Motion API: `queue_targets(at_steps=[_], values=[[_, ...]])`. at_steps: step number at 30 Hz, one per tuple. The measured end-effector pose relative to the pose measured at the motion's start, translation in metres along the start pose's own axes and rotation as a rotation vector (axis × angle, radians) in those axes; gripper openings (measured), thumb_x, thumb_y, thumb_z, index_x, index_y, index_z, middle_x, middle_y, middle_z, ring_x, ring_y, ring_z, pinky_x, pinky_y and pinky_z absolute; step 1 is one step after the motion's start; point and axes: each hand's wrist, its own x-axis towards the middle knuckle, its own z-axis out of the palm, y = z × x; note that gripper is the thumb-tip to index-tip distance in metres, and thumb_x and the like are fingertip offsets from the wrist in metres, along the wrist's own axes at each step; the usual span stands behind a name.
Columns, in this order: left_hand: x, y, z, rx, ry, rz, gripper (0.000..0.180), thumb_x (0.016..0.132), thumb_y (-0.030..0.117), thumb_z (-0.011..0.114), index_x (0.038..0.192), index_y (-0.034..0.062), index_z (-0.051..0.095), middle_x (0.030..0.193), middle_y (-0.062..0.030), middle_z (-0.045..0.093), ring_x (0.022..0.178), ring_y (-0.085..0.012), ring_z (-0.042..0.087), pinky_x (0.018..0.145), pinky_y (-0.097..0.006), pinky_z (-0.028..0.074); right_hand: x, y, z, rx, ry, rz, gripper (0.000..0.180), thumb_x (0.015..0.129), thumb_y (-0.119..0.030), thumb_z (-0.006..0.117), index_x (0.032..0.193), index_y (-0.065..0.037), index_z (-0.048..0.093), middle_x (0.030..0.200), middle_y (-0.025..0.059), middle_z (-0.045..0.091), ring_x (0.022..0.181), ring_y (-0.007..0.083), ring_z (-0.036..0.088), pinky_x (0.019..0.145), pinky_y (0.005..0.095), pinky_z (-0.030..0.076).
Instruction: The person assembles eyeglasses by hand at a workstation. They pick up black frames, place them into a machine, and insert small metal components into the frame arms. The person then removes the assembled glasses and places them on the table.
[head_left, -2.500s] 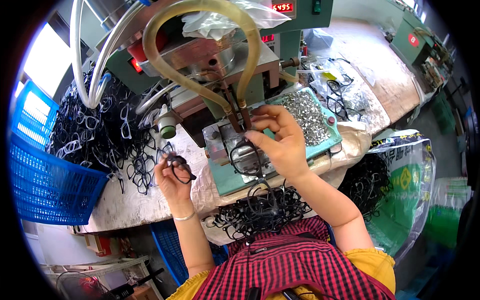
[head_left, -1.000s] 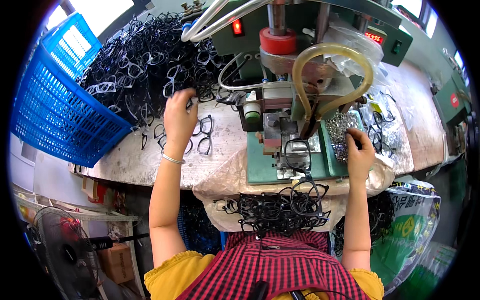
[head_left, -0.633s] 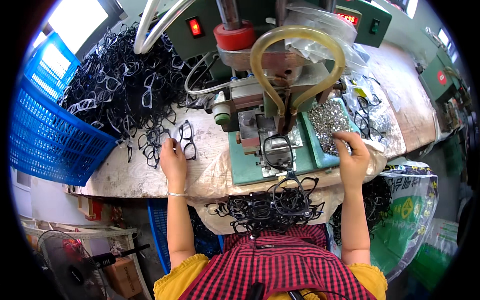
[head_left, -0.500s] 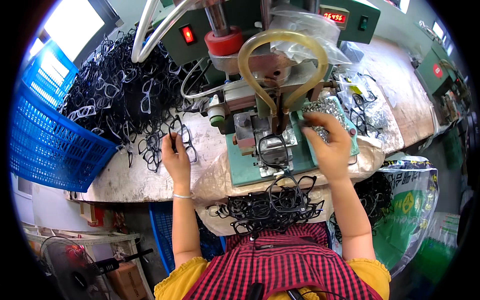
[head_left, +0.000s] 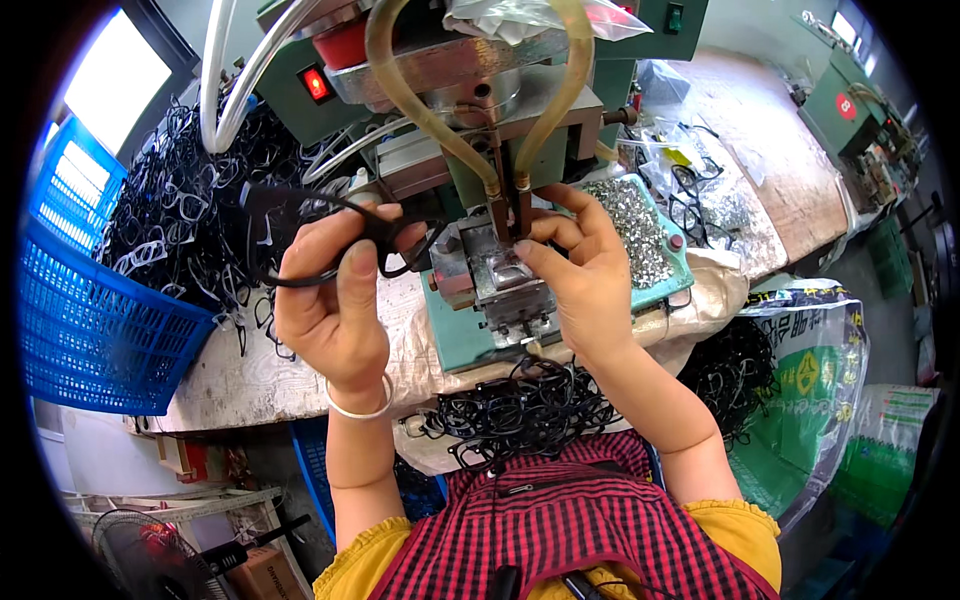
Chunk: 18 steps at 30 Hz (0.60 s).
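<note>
My left hand [head_left: 335, 315] is raised left of the press machine, thumb and fingers closed round a black eyeglass frame [head_left: 300, 198]. Metal jaws and a block make up the fixture [head_left: 508, 285] in the middle of the machine. Over it, beside the two upright prongs [head_left: 510, 215] fed by yellowish tubes, my right hand [head_left: 585, 270] has thumb and fingertips pinched together. Whatever lies in that pinch is too small to make out. Right of this hand, a green tray [head_left: 683, 268] holds a heap of small shiny metal pieces.
Black eyeglass frames lie in a tangled pile [head_left: 520, 405] on my lap-side cloth, with a large heap [head_left: 200, 200] at the left. A blue basket [head_left: 100, 320] stands at the left edge. More frames [head_left: 690, 190] lie on the bench at right. A fan [head_left: 150, 550] is at lower left.
My left hand has lifted an eyeglass frame from the bench toward the machine. My right hand has moved left from the tray to the fixture. The frame at the fixture is gone from there.
</note>
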Motion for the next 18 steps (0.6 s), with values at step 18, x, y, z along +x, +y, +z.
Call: queue_targets(at_steps=[18], values=[[-0.037, -0.008, 0.018, 0.365, -0.656, 0.266, 0.022, 0.074, 0.011, 0.08, 0.096, 0.0106, 0.077, 0.105, -0.0059, 0.075, 0.084, -0.0284, 0.065, 0.08, -0.042, 0.054, 0.023, 0.05, -0.148, -1.44, 0.223, -0.414, 0.011, 0.074, -0.013, 0.078, 0.084, -0.01, 0.077, 0.119, 0.0177, 0.067, 0.123, 0.0367, 0.057, 0.105, 0.0441, 0.044]])
